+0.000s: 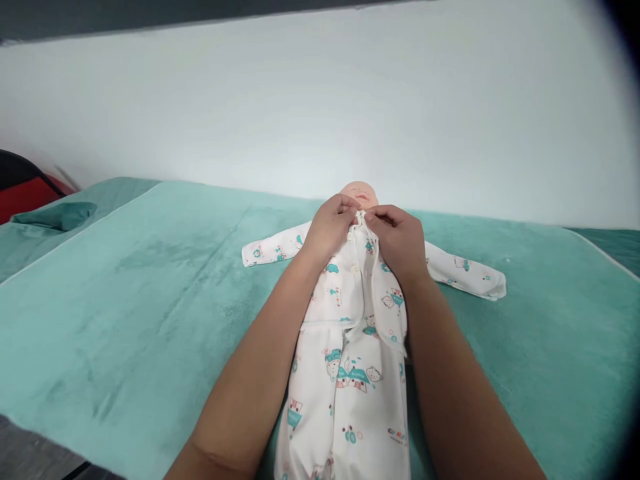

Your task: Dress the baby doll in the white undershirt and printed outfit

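A baby doll lies on its back on a teal blanket, head pointing away from me. It wears a white sleepsuit printed with teal cartoon figures, both sleeves spread out to the sides. My left hand and my right hand meet at the suit's collar just under the doll's chin. Each hand pinches one edge of the front opening, fingers closed on the fabric. The right flap of the front lies folded open down to the waist.
The blanket covers a wide padded surface that runs up to a white wall. A folded teal cloth lies at the far left, with a red and black object behind it. The surface's front left edge drops off.
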The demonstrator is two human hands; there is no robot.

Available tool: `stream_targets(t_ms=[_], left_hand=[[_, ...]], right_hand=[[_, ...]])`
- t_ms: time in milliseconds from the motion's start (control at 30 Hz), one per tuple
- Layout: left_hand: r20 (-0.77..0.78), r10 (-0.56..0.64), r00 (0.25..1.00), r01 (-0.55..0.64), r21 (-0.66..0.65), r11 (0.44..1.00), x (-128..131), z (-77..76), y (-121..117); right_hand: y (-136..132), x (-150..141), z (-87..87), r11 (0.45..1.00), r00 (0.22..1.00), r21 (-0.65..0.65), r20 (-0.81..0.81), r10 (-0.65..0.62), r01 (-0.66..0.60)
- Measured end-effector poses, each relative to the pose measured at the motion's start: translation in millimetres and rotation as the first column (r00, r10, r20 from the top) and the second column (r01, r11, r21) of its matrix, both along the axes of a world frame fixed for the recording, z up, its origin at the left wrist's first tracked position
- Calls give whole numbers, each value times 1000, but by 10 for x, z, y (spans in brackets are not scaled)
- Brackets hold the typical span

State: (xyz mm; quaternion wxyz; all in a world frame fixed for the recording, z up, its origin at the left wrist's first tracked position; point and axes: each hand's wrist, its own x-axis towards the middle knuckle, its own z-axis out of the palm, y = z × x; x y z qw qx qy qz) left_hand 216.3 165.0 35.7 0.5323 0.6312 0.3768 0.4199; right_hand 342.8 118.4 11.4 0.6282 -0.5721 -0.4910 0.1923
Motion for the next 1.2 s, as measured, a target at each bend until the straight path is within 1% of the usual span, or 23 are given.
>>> stream_targets(t_ms=[133,267,433,533,633,733,800,867,967,1067,1200], left_hand=[[-49,-17,999,21,66,998,-8,-38,27],[-136,-14,991,29,107,994,-24,-54,40],[-222,9,975,39,211,977,-41,-17,31],[-259,4,966,53,214,975,-54,11,15],[-278,-26,960,83,193,978,-74,26,-6],[-287,-49,957,112,208,972,-91,37,-28],[-288,-71,955,136,214,967,-98,47,-41],[-275,-107,956,166,202,965,-103,56,-50],[-232,-146,962,187,169,968,-109,52,-53],[-212,-126,969,162,166,973,-113,28,-36],[-237,-79,968,125,185,975,-102,-9,7]], right_hand=[[-24,-6,15,1000,1000,2,23,9,-9],[-43,-11,20,1000,1000,-17,12,26,-26],[-47,-15,26,998,999,-41,-23,46,-47],[-64,15,30,997,998,-48,-4,62,-62],[-82,88,9,989,991,-53,-19,134,-135],[-79,159,-37,967,963,-55,-118,240,-248],[-64,174,-62,960,951,-53,-161,262,-274],[-46,159,-69,970,963,-50,-142,230,-239],[-27,112,-48,984,985,-67,-54,163,-166],[-15,82,-27,988,992,-90,0,124,-123],[4,77,-34,991,994,-84,25,102,-100]])
